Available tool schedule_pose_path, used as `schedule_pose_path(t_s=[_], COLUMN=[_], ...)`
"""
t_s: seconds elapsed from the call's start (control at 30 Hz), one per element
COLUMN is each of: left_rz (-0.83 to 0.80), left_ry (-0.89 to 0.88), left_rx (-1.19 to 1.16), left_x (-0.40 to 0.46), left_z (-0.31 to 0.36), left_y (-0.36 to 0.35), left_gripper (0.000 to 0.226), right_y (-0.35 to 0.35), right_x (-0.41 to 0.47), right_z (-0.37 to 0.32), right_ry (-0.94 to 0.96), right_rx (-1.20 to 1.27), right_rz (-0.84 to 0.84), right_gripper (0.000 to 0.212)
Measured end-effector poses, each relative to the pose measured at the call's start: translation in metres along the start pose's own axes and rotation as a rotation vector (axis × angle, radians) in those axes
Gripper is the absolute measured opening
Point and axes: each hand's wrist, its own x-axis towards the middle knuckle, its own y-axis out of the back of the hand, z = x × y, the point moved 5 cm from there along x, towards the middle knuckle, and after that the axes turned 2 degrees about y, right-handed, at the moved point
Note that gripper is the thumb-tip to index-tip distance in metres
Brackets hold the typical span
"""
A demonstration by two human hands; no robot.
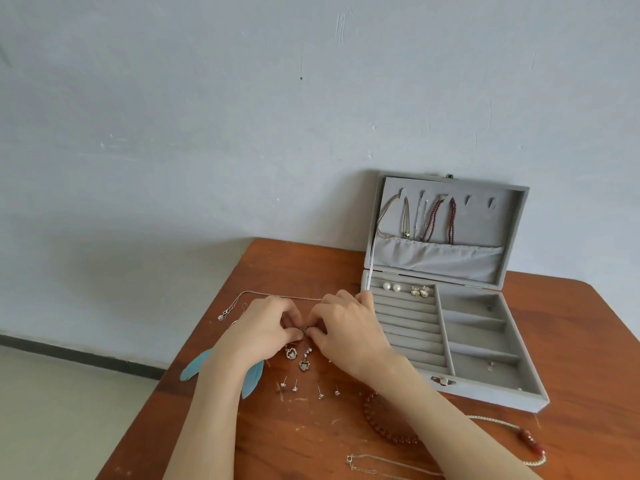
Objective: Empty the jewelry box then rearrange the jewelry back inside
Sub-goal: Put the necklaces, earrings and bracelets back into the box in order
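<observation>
Jewelry box [485, 386] sits lid up at worktop [571, 341] back right, partly refilled. Left hand [263, 323] and right hand [346, 327] both pinch small earring [304, 329] between them; each grip grasping it. Step: refilling. Next: carry earring to slotted rows, seat gently.

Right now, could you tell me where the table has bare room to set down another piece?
Bare wood lies right of the jewelry box and behind the silver chain. It is crowded around both hands: left hand, right hand, stud earrings, red bead bracelet.
</observation>
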Motion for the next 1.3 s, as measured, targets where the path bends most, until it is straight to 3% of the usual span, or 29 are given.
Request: schedule_pose_path(t_s=[0.3,0.43,0.7,0.93,1.3], left_rz=[0.083,0.164,0.106,0.148,0.331], left_ry=[-0.113,-0.195,-0.248,-0.127,-0.195], left_rx=[-0.022,-0.118,-0.175,-0.028,-0.002], left_x=[-0.001,0.000,0.034,0.053,0.052], left_z=[0.017,0.041,0.108,0.106,0.104], left_y=[-0.002,-0.002,-0.033,-0.051,-0.061], left_gripper=[0.018,0.013,0.017,0.023,0.024], right_y=[0.044,0.053,0.051,0.044,0.045], right_x=[-0.017,-0.018,-0.011,-0.007,-0.007], right_z=[0.066,0.103,0.128,0.126,0.125], right_ry=[-0.185,-0.272,-0.318,-0.290,-0.314], right_rx=[0.296,0.218,0.009,-0.020,-0.011], right_rz=[0.095,0.035,-0.095,-0.157,-0.088], right_gripper=[0.007,0.010,0.017,0.023,0.024])
